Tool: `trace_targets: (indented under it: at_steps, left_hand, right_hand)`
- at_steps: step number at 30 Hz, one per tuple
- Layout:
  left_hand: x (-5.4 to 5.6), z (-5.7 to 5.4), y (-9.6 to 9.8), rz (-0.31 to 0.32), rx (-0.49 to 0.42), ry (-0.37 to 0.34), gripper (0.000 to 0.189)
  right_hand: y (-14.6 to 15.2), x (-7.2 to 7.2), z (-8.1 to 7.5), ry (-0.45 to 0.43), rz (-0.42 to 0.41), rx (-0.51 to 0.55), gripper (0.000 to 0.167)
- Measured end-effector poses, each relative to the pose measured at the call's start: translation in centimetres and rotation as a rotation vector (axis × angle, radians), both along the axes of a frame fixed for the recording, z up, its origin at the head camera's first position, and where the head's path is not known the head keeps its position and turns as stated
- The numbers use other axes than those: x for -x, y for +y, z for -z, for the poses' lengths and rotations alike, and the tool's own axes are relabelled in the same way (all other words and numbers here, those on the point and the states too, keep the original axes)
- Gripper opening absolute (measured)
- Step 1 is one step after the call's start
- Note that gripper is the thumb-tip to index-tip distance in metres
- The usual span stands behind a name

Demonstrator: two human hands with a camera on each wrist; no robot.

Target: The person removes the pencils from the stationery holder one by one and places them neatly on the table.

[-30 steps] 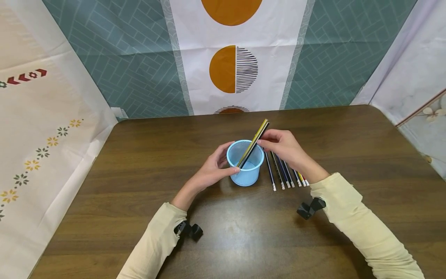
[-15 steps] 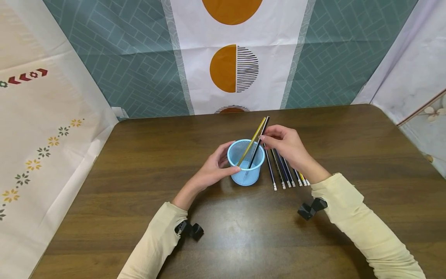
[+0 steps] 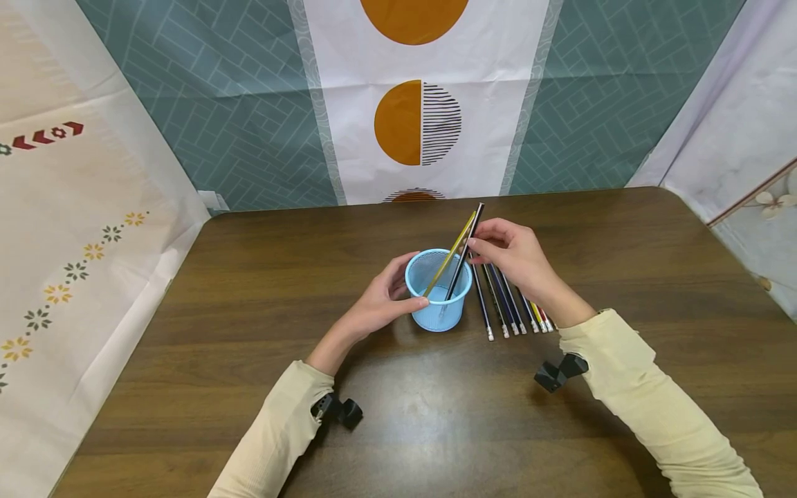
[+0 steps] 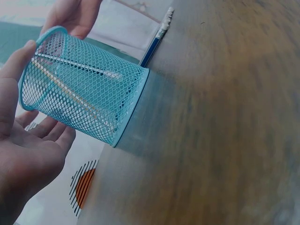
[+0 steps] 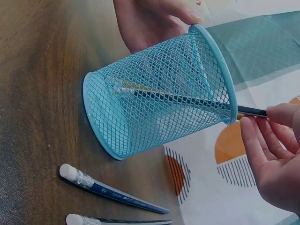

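Observation:
A light-blue mesh pencil cup (image 3: 438,318) stands on the table, and my left hand (image 3: 381,303) holds it from the left, thumb at the rim and fingers round the far side. My right hand (image 3: 515,257) pinches a black pencil (image 3: 477,214) by its upper part. That pencil's eraser end is down inside the cup, seen through the mesh in both wrist views. A yellow pencil (image 3: 443,265) also leans in the cup, slanting up to the right beside the black one.
Several pencils lie in a row right of the cup, partly under my right hand, among them a dark blue pencil (image 5: 117,194) closest to it. The brown wooden table (image 3: 249,311) meets a patterned cloth (image 3: 249,124) at the back.
The black and yellow pencils were close together; the black one has swung right, away from the yellow one. My right hand has shifted slightly up and right, while my left hand stays on the cup.

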State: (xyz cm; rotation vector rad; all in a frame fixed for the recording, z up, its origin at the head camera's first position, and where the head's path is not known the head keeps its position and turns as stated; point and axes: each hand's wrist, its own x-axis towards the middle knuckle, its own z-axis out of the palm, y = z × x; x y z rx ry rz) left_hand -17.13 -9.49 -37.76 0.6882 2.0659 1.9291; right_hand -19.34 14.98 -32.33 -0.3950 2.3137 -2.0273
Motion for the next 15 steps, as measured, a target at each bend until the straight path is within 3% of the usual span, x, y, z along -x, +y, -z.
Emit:
trace_targets:
  at_steps: [15]
  left_hand:
    - [-0.1, -0.14, -0.04, 0.005, -0.004, -0.012, 0.071]
  right_hand:
    - [-0.19, -0.24, -0.63, 0.039, -0.01, -0.022, 0.022]
